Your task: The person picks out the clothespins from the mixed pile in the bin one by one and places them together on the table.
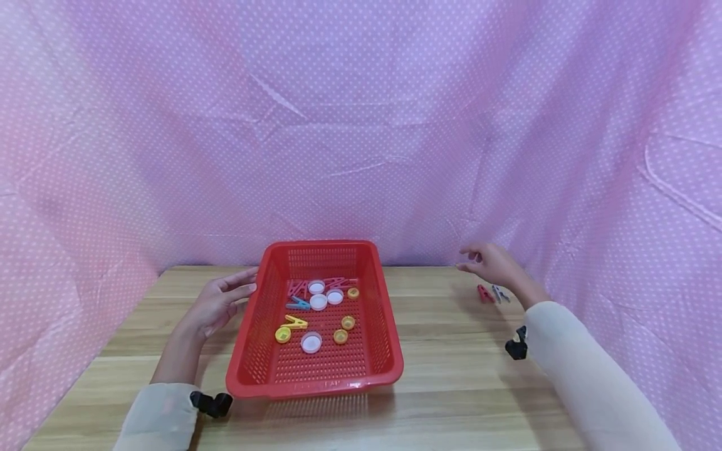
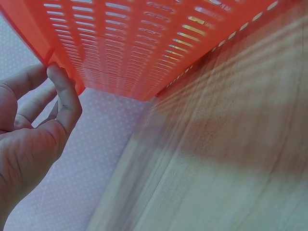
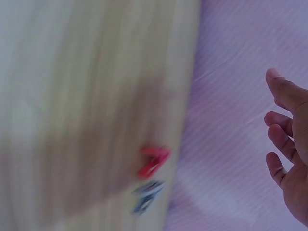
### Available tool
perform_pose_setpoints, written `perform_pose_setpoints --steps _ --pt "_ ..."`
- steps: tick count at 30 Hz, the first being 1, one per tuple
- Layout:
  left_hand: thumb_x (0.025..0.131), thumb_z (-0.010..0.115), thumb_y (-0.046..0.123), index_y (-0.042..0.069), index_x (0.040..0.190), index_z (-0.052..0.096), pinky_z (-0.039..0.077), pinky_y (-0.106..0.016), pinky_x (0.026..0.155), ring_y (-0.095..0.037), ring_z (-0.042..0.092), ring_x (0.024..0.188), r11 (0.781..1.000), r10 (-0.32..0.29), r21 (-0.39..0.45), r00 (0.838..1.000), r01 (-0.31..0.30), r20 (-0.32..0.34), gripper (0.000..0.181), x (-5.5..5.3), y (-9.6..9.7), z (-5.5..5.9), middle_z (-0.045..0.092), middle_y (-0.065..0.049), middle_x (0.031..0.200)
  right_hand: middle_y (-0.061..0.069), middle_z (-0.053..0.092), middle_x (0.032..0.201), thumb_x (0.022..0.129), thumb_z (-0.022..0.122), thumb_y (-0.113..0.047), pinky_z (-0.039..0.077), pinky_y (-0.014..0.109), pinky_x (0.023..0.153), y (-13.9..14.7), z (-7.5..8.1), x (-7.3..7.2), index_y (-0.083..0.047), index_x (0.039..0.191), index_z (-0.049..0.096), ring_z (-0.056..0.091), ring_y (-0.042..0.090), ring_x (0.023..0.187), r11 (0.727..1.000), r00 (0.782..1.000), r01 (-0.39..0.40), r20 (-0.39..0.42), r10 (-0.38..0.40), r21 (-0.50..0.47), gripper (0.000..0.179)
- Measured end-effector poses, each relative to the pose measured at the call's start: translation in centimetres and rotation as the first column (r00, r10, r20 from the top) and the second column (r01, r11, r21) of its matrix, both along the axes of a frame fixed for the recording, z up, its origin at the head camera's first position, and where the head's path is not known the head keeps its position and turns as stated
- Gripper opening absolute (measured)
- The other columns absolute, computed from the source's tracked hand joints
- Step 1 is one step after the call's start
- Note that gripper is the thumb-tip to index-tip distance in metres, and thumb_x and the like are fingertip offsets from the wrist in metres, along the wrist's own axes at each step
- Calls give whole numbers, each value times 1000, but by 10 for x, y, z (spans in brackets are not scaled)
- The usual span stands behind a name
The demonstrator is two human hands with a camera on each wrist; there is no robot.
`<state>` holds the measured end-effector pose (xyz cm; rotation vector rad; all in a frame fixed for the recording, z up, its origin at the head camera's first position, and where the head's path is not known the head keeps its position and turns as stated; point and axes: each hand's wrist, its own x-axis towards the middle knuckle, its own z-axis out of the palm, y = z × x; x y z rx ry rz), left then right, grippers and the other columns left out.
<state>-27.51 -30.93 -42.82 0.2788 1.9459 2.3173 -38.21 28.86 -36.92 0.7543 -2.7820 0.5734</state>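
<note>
A red plastic basket (image 1: pixel 313 389) stands on the table, with pink, blue and yellow clothespins and several white and yellow caps inside. My left hand (image 1: pixel 217 305) pinches its left rim with the fingertips; seen from below in the left wrist view, a bent finger (image 2: pixel 65 98) meets the rim's underside. My right hand (image 1: pixel 489 263) hovers near the table's far edge, fingers loosely bent around nothing. On the table beneath and behind its wrist lie a red clothespin (image 1: pixel 484 294) and a grey clothespin (image 1: pixel 499 293), both blurred in the right wrist view.
The wooden table (image 1: pixel 440 401) ends at a pink dotted cloth (image 1: pixel 395 156) hanging behind it and at the sides. In the basket, a blue clothespin (image 1: pixel 298 303), a yellow clothespin (image 1: pixel 294 322) and a white cap (image 1: pixel 311 342) lie loose.
</note>
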Motion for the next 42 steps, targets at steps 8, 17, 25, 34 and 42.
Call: perform_pose_setpoints --steps 8,17,25,34,42 --pt "102 60 2 -6 152 42 61 -33 88 -12 70 106 1000 -17 21 1000 18 -3 54 0 0 -2 68 -1 123 19 72 101 91 79 -20 57 49 84 -57 38 -8 3 120 72 66 32 92 994 993 -91 -63 95 61 38" --pt "103 58 1 -5 152 43 61 -34 89 -13 70 107 1000 -18 9 1000 18 -5 51 1 2 -1 69 0 124 17 72 103 91 79 -23 56 48 88 -120 63 -8 3 121 72 66 33 98 982 983 -177 -44 180 61 40" --pt "104 57 0 -6 153 40 60 -34 90 -12 69 107 1000 -22 11 1000 22 -2 52 1 1 -1 68 -1 124 17 72 108 92 79 -24 57 45 87 -171 76 -12 0 124 72 66 31 99 977 975 -214 -53 215 24 40" --pt "103 56 -2 -8 152 40 60 -34 90 -12 69 107 999 -28 36 999 29 -17 52 2 0 -2 69 -1 124 10 72 110 94 76 -28 60 34 82 -231 75 -7 -7 128 71 65 21 96 974 979 -205 -11 205 -101 40" --pt "103 58 1 -8 153 39 60 -33 90 -11 69 106 1000 -19 24 1000 19 -4 54 2 1 0 68 0 123 7 72 110 97 73 -26 60 30 85 -269 50 -5 -7 128 71 66 19 96 970 973 -191 103 208 -152 36"
